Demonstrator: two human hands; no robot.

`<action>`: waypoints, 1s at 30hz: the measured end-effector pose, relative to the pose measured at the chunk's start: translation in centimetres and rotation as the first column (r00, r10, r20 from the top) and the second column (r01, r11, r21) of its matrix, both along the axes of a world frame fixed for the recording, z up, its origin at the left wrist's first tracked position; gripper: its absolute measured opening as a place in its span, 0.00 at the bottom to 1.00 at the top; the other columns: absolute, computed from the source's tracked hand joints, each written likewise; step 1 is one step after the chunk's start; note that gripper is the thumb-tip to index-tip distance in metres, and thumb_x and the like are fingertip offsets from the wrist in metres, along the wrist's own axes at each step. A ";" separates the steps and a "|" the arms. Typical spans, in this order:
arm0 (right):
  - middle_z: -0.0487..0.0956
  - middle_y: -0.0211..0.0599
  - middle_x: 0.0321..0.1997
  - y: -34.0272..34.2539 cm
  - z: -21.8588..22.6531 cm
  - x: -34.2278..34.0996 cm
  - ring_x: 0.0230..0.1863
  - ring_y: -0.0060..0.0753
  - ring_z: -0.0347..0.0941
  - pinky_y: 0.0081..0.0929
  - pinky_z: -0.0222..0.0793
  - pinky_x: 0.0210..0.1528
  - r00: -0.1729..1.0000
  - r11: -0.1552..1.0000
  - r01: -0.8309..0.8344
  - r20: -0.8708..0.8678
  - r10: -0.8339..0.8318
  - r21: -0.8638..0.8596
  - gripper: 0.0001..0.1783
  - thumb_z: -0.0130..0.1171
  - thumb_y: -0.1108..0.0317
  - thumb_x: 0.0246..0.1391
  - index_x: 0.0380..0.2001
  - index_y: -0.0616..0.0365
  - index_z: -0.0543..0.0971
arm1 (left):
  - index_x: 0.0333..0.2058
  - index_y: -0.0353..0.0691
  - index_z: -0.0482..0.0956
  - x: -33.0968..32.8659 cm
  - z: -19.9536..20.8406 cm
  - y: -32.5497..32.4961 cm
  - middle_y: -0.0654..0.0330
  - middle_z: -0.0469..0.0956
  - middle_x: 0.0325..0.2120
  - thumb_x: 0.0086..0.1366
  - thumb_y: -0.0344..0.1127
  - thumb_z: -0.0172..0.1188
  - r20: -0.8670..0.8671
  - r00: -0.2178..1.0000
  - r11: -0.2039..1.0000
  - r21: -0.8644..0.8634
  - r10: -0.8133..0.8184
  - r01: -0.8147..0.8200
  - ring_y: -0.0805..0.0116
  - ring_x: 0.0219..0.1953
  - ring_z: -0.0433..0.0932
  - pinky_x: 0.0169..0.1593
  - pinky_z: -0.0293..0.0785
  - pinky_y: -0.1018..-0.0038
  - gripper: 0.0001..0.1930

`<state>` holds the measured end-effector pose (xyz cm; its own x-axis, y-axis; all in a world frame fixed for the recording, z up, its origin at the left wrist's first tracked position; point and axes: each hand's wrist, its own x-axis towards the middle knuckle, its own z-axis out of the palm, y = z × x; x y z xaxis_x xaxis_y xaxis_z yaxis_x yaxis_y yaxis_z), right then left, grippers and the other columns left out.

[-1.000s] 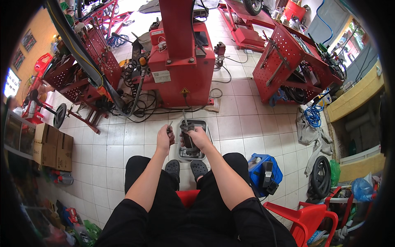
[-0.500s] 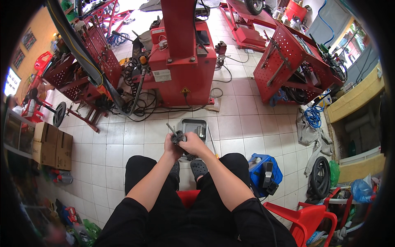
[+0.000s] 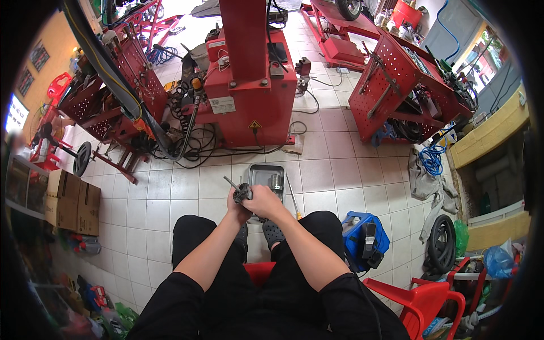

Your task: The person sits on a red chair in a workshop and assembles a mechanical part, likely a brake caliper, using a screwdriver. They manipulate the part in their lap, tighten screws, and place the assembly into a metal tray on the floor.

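Both my hands are closed round a dark metal mechanical part (image 3: pixel 242 193), held low between my knees. A thin grey rod sticks out of it toward the upper left. My left hand (image 3: pixel 236 209) grips it from the left and below, and my right hand (image 3: pixel 264 202) wraps its right side; the fingers hide much of its shape. Just beyond them a grey metal tray (image 3: pixel 266 166) lies on the floor with a shiny cylindrical metal piece (image 3: pixel 276 181) in it. Along the tray's right side is a long thin tool with a yellow handle (image 3: pixel 298 215), apparently a screwdriver.
Ahead stands a red machine (image 3: pixel 249 107) with cables and hoses around its base. Red tool carts (image 3: pixel 385 90) flank it. To my right are a blue container (image 3: pixel 354 238) and a red plastic chair (image 3: pixel 422 306); cardboard boxes (image 3: pixel 71 201) sit at left.
The metal part has turned in my hands, its rod now leaning further left. A second, shorter rod seen earlier no longer shows. My hands have shifted slightly.
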<state>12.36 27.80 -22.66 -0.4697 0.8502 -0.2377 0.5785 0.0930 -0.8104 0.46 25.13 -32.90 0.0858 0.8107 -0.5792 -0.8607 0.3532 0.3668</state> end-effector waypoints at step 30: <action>0.74 0.38 0.24 2.0 -3.7 1.2 0.22 0.29 0.72 0.25 0.67 0.27 0.881 0.697 -0.017 -0.341 -0.329 -0.717 0.11 0.48 0.66 0.46 0.29 0.63 0.72 | 0.19 0.48 0.67 0.2 0.4 0.3 0.69 0.60 0.05 0.65 0.51 0.35 -0.005 0.994 0.994 -0.021 -0.112 0.112 0.73 0.03 0.52 0.08 0.52 0.80 0.21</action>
